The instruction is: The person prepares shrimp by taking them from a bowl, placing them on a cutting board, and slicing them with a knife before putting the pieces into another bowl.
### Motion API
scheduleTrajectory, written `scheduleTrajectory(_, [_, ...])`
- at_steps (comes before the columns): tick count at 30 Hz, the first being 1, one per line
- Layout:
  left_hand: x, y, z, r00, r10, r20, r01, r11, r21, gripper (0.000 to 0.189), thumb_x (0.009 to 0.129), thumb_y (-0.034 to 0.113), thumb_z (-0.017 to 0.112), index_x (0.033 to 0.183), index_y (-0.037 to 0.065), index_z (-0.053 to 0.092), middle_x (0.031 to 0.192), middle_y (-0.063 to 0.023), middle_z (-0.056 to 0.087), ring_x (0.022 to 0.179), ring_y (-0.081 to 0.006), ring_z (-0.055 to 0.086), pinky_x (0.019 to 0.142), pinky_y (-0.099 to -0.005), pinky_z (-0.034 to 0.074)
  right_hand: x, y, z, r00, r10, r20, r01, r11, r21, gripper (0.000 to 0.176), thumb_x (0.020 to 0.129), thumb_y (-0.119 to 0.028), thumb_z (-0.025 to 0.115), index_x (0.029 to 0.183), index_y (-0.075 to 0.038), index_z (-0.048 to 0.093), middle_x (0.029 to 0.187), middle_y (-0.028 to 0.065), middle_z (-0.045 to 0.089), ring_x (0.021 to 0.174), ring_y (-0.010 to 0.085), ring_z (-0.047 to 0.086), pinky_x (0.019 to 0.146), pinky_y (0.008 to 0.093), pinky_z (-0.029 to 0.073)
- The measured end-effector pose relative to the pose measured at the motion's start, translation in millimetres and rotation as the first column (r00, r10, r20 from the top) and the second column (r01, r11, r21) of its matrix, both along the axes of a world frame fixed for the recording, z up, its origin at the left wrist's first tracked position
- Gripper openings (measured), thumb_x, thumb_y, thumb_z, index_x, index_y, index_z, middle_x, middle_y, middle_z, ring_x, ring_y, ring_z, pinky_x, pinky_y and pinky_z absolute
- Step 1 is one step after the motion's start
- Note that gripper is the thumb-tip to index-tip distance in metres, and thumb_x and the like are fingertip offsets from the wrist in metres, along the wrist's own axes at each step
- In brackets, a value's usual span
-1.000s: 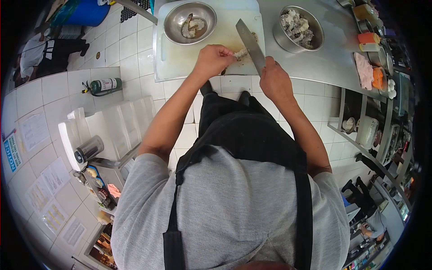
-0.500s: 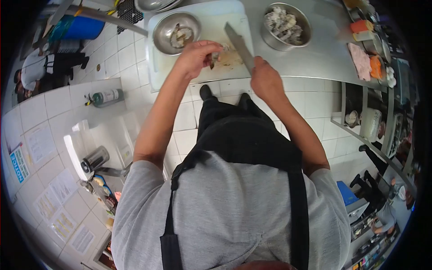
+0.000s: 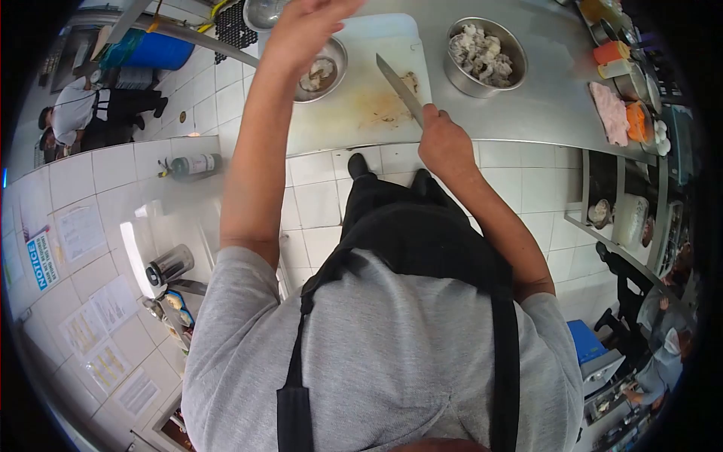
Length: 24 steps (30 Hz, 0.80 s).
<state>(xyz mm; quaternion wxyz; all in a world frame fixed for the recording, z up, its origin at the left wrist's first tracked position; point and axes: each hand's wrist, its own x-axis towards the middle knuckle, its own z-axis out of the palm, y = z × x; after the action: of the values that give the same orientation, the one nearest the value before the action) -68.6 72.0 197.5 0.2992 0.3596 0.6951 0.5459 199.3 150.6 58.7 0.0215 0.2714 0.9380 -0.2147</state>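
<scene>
My right hand (image 3: pixel 446 142) is wrapped round the handle of a knife (image 3: pixel 401 89). Its blade slants up and left over the white cutting board (image 3: pixel 376 38), beside small dark scraps near the board's right edge. My left hand (image 3: pixel 305 34) is raised at the top of the view, above the far side of a steel bowl (image 3: pixel 340 66). Its fingers stretch out to the right, partly at the frame's edge, and nothing shows in them. Shrimp (image 3: pixel 320 74) lie in that bowl, partly hidden by my left forearm. Brownish bits and stains mark the board.
A steel pot (image 3: pixel 459 79) heaped with greyish shrimp-like pieces (image 3: pixel 482 53) stands right of the board on the steel counter (image 3: pixel 542 105). A pink cloth (image 3: pixel 608 113) and containers (image 3: pixel 611 51) line the right end. Other people (image 3: pixel 75 113) are at the far left and lower right.
My left hand has moved up and left from the board, and the shrimp it held no longer shows in it. My right hand keeps the knife over the board. The view has shifted slightly.
</scene>
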Motion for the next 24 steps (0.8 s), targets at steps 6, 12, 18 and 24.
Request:
scheduleTrajectory(6, [-48,-68,-37,0.94,0.34,0.025,-0.338,0.939,-0.06,0.049,0.101,0.034,0.077,0.14,0.007,0.069,0.136,-0.0059,0.071,0.119,-0.0181,0.067,0.1,-0.0375,0.051,0,4,-2,1.0,0.012,-0.018,-0.012,1.0,0.02,0.025,0.092,-0.002,0.059,0.115,0.001,0.051,0.103,0.0236,0.069,0.087,0.0426,0.076,0.076,0.0475,0.064])
scheduleTrajectory(12, [-61,-114,-89,0.757,0.535,-0.376,-0.587,0.809,-0.03,0.057,0.092,0.036,0.084,0.136,0.002,0.072,0.118,-0.0185,0.077,0.107,-0.0282,0.072,0.093,-0.0411,0.056,0,6,0,1.0,0.003,0.018,-0.002,1.0,-0.014,0.026,0.092,-0.002,0.058,0.116,0.001,0.051,0.104,0.0252,0.069,0.089,0.0441,0.076,0.077,0.0497,0.064])
scheduleTrajectory(18, [-51,-93,-127,0.632,0.132,-0.763,-0.451,0.864,-0.224,0.048,0.087,0.036,0.082,0.122,0.003,0.078,0.111,-0.0243,0.078,0.106,-0.0401,0.076,0.094,-0.0477,0.061,-2,4,2,0.999,0.023,0.048,-0.023,1.0,0.012,0.027,0.092,-0.002,0.058,0.117,0.002,0.05,0.104,0.0253,0.069,0.089,0.044,0.076,0.078,0.0495,0.064])
scheduleTrajectory(24, [-58,-60,-160,0.676,-0.368,-0.639,-0.424,0.516,-0.745,0.032,0.086,0.032,0.076,0.11,0.012,0.082,0.116,-0.02,0.078,0.109,-0.0378,0.076,0.096,-0.0472,0.061,-2,2,1,0.999,0.008,0.04,-0.009,0.999,0.03,0.027,0.092,-0.002,0.059,0.117,0.001,0.05,0.104,0.0249,0.069,0.089,0.0423,0.076,0.076,0.048,0.064])
